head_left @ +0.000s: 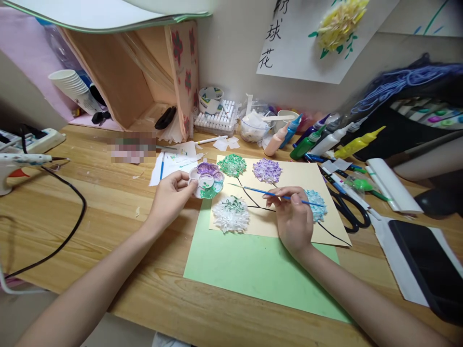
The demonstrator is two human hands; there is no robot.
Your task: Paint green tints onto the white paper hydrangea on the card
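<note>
My left hand (172, 195) pinches a small round paint palette (206, 180) with purple, green and blue paint in its wells. In my right hand (294, 214) is a thin blue paintbrush (267, 192), its tip pointing left toward the palette without touching it. Beneath lies a cream sheet (267, 231) with black stem lines and textured flowers: a green one (232, 165), a purple one (267, 170), a blue one (315, 205) partly behind my right hand, and a white one (230, 214) with green on its upper part. A green sheet (260, 270) sits under the cream one.
Paint bottles (307, 144) stand behind the sheets. Black-handled scissors (352, 212), a white roll (394, 185) and a phone (427, 265) lie at right. A paint-marked paper (177, 161) is behind my left hand. A black cable (77, 193) and glue gun (21, 161) are at left.
</note>
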